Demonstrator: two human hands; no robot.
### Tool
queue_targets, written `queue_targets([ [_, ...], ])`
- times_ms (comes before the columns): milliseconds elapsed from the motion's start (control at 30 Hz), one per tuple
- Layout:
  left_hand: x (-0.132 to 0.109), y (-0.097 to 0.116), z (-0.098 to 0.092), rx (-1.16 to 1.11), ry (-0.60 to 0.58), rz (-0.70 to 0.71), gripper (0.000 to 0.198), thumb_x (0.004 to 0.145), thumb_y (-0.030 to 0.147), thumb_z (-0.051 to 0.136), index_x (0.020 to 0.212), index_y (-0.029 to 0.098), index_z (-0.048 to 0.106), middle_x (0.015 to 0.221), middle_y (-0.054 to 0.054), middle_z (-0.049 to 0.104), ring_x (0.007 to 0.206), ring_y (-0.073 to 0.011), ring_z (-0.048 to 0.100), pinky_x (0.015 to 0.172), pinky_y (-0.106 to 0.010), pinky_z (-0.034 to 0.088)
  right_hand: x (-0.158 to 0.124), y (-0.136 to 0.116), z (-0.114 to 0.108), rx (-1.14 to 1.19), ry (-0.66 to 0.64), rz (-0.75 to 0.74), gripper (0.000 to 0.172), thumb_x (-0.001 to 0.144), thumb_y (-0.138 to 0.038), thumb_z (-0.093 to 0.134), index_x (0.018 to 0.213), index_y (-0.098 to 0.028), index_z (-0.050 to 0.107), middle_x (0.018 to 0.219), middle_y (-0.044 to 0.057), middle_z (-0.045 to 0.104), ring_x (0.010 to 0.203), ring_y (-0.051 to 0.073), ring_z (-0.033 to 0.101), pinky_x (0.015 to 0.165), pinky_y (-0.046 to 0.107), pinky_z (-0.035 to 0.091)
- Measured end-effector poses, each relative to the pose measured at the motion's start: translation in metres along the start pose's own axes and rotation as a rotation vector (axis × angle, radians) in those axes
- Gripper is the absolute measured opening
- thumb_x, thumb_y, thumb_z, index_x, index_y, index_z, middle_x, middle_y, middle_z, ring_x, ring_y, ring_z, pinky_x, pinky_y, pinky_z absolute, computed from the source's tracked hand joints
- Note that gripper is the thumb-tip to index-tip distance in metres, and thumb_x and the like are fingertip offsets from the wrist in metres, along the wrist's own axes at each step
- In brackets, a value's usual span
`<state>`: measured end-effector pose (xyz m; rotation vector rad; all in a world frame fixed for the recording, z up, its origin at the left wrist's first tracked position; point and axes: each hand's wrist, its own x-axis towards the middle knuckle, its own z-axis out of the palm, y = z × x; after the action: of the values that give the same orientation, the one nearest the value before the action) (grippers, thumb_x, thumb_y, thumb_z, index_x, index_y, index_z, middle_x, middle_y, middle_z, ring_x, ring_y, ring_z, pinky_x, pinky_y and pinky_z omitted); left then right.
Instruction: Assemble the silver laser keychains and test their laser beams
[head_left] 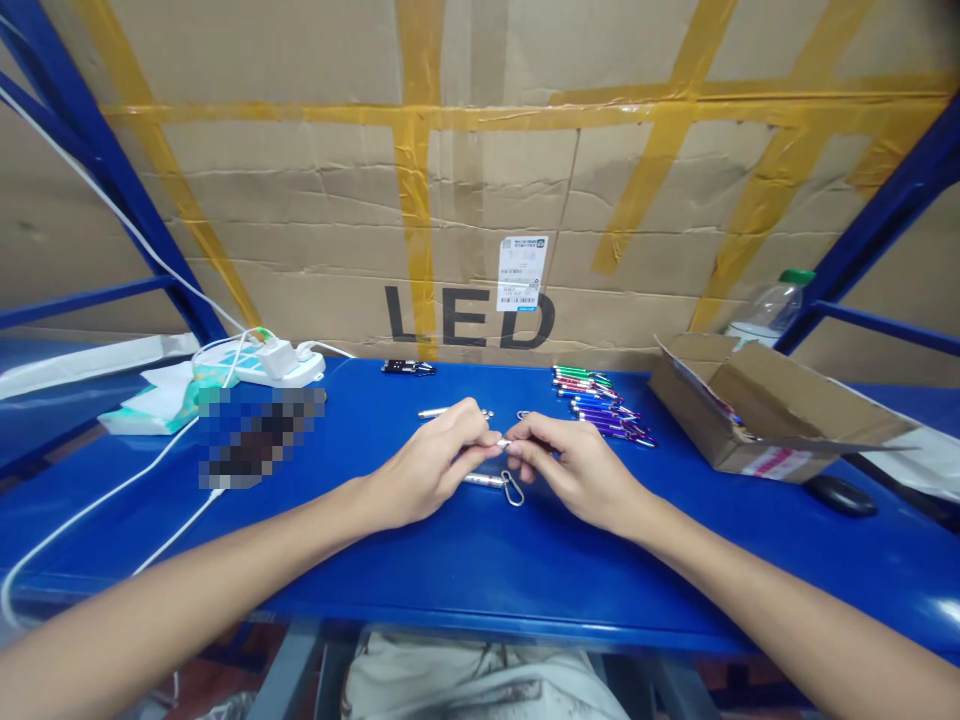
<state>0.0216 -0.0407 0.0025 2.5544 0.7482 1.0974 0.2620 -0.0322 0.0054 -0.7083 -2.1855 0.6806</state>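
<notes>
My left hand and my right hand meet over the middle of the table, fingers closed in a pinch. Between the fingertips is a small silvery-white piece, mostly hidden, so its kind does not show. Just below it on the table lies a silver penlight-like tube with a carabiner clip at its right end. Behind my left hand, another silver tube lies partly covered. A second silver clip shows beyond my right fingers.
Several green, red, blue and purple tubes with clips lie at the back right, near an open cardboard box and a black mouse. Black tubes lie at the back. A power strip and white cables occupy the left.
</notes>
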Motion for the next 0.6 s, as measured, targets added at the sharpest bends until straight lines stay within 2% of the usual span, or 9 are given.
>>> queue_targets([
  [133,-0.001,-0.001,-0.003,0.121,-0.041,0.102,0.017,0.113,0.022,0.048,0.098,0.02,0.056,0.096,-0.005,0.056,0.088,-0.0167,0.054,0.082,-0.03,0.046,0.004,-0.005,0.0,0.331,-0.087,0.247,0.023,0.105,-0.038,0.063,0.092,-0.019,0.064,0.078,0.0,0.07,0.061,0.013,0.064,0.06,0.026,0.051],
  [233,-0.001,-0.002,-0.004,0.161,-0.05,0.118,0.017,0.113,0.023,0.047,0.1,0.02,0.058,0.095,-0.005,0.057,0.087,-0.0171,0.055,0.082,-0.03,0.047,0.005,-0.003,0.001,0.402,-0.115,0.301,0.026,0.103,-0.043,0.066,0.093,-0.019,0.064,0.078,0.0,0.07,0.061,0.013,0.062,0.06,0.026,0.051],
  [300,0.001,-0.004,-0.004,0.142,-0.042,0.064,0.015,0.113,0.025,0.048,0.104,0.02,0.059,0.098,-0.005,0.061,0.09,-0.018,0.058,0.083,-0.031,0.049,0.007,-0.001,0.002,0.382,-0.098,0.296,0.027,0.103,-0.044,0.064,0.092,-0.02,0.063,0.079,0.0,0.069,0.063,0.013,0.062,0.061,0.027,0.05],
  [400,0.003,-0.007,-0.006,0.122,-0.022,-0.072,0.016,0.113,0.031,0.05,0.117,0.02,0.06,0.108,-0.007,0.065,0.1,-0.0207,0.063,0.09,-0.034,0.051,0.009,0.003,0.0,0.226,-0.039,0.239,0.024,0.107,-0.042,0.059,0.097,-0.021,0.063,0.081,0.0,0.068,0.07,0.015,0.063,0.067,0.029,0.05],
  [500,0.005,-0.011,-0.009,0.157,-0.026,-0.158,0.025,0.114,0.035,0.047,0.131,0.021,0.06,0.115,-0.008,0.066,0.109,-0.0237,0.063,0.099,-0.039,0.05,0.01,0.011,-0.004,-0.05,0.038,0.18,0.021,0.111,-0.037,0.049,0.107,-0.022,0.064,0.085,0.001,0.071,0.078,0.019,0.066,0.076,0.033,0.05],
  [600,0.006,-0.014,-0.011,0.186,-0.024,-0.216,0.029,0.114,0.035,0.045,0.131,0.022,0.065,0.114,-0.008,0.067,0.11,-0.0251,0.062,0.101,-0.04,0.049,0.008,0.024,-0.008,-0.373,0.094,0.147,0.017,0.111,-0.027,0.046,0.111,-0.022,0.061,0.1,0.007,0.073,0.093,0.025,0.067,0.085,0.039,0.049],
])
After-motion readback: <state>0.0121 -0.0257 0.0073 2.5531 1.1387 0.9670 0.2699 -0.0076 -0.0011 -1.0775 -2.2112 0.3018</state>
